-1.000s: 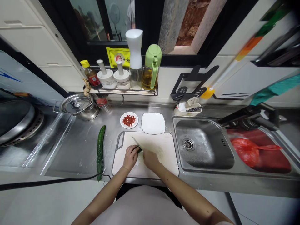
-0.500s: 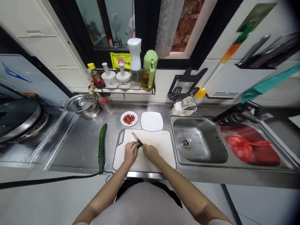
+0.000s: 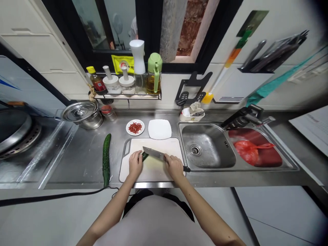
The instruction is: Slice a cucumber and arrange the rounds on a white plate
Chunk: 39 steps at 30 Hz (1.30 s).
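Against the left fingers (image 3: 137, 155) lies a cucumber piece (image 3: 145, 156).

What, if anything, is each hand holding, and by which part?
Right hand: the knife, by the front of its handle. Left hand: at the left end of the green piece; whether it grips can't be told.
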Tool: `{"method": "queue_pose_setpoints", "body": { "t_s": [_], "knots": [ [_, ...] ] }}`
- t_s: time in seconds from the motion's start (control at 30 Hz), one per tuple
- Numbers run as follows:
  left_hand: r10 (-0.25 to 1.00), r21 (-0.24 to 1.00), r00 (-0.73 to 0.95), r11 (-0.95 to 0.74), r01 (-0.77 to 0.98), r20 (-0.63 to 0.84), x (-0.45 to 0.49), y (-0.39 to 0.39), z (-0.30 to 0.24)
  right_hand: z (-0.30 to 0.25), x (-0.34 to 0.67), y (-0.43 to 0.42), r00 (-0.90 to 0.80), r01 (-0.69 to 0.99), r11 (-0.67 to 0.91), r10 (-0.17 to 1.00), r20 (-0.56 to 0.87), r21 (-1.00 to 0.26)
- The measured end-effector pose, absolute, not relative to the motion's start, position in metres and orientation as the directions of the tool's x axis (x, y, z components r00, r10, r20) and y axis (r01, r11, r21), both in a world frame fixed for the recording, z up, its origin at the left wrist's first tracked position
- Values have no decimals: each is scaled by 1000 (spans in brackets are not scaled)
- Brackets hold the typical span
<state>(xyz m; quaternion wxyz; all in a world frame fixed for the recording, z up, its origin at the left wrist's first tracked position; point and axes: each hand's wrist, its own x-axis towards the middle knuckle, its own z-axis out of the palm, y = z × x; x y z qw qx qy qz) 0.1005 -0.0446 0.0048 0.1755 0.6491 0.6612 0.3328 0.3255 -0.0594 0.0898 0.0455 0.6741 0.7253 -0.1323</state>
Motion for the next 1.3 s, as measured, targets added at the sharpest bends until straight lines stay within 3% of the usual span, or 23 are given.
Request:
{"method": "queue_pose_setpoints", "body": {
  "t_s": [0.17,0.37,0.53,0.67,0.87,1.07,1.3],
  "knots": [
    [992,603,-95,29,797,78,109,-29,24,87,348,-68,51,984,-92,966,-252,-154],
    [987,348,-21,77,935,-161,140,-3,44,81,354,-80,135,969,-187,948,-289,-161],
    [973,220,-26,78,972,-231,153,9,49,80,360,-88,183,955,-242,937,-297,-174],
    [966,263,-12,82,961,-257,157,11,55,79,368,-92,201,947,-264,932,-302,-183],
    [974,423,-16,112,899,-224,162,8,58,76,374,-96,196,944,-263,933,-303,-198],
    [960,583,-159,267,768,-230,145,18,57,74,371,-94,196,938,-273,927,-320,-216],
    [896,622,-403,425,657,-186,95,32,49,75,368,-88,170,938,-256,928,-332,-234]
  ]
}}
